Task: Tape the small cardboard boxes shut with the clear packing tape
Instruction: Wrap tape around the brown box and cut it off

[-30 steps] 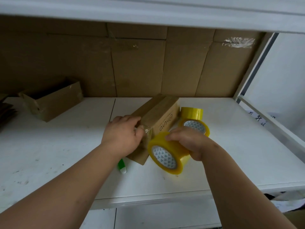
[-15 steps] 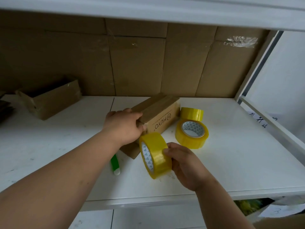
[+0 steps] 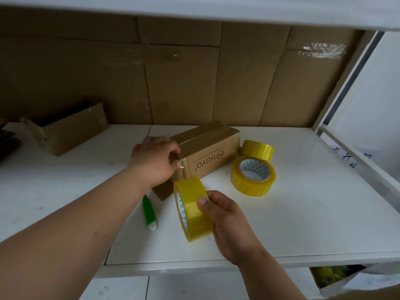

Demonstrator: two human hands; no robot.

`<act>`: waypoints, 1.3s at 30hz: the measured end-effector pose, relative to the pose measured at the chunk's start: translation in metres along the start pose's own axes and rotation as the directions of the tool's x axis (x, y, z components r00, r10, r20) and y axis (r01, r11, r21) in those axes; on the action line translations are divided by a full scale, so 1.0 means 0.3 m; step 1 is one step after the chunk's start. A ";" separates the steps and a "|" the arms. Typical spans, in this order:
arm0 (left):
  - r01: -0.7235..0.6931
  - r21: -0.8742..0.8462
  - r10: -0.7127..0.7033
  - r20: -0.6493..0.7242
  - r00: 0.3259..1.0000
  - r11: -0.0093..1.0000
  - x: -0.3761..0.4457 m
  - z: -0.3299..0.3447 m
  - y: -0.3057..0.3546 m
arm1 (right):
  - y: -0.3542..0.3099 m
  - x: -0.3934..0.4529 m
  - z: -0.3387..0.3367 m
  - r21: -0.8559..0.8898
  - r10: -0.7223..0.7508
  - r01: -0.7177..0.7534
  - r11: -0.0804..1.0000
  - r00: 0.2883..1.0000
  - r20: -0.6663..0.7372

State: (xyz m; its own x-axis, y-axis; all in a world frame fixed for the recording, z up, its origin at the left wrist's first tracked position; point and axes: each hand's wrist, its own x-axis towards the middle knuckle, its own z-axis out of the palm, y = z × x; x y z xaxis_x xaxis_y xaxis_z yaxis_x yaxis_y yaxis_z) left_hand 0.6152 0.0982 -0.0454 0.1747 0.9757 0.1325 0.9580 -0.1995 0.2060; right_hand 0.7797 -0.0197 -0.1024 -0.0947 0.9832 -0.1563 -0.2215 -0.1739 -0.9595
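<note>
The right hand [image 3: 229, 226] has drawn the tape roll [image 3: 193, 210] back from the box end toward the shelf's front edge over the past second, turning it from face-on to edge-on. That hand now grasps the roll upright, thumb pressed on the yellow outer band and fingers curled behind it, just above the white shelf [image 3: 303, 224]. A green pen [image 3: 149, 210] with a white tip lies on the shelf just left of the roll, beside the left forearm. Farther in, the left hand [image 3: 154, 160] clasps the near end of the cardboard box [image 3: 207, 148], fingers curled over its top corner and thumb against the end face; the box lies on the shelf at an angle, its printed side facing right. To the box's right, a second roll [image 3: 253, 176] lies flat, and a third roll [image 3: 258, 149] stands on edge behind it, touching the box's far corner. At far left sits an open carton [image 3: 65, 131], well apart. Cardboard sheets [image 3: 181, 83] line the back wall.
</note>
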 end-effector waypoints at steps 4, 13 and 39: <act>0.108 -0.287 -0.091 0.074 0.993 0.952 -0.046 0.035 -0.015 | -0.011 0.003 -0.028 -0.076 0.035 -0.031 0.997 0.998 0.055; 0.456 -0.788 -0.088 0.464 0.881 0.413 -0.140 0.041 -0.014 | -0.062 0.012 -0.082 -0.202 0.127 -0.096 0.975 0.981 0.144; 0.432 -0.100 -0.400 0.241 0.884 0.896 -0.217 0.181 -0.138 | -0.085 0.008 -0.099 -0.325 0.127 -0.081 0.942 0.984 0.124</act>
State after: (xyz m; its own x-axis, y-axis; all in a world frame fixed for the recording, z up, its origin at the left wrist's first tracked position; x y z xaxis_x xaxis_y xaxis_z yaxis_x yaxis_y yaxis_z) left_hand 0.5765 0.0478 -0.1153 -0.1739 0.9645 -0.1987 0.9114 0.2341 0.3384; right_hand 0.8140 -0.0111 -0.0854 -0.2419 0.9384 -0.2469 0.1145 -0.2250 -0.9676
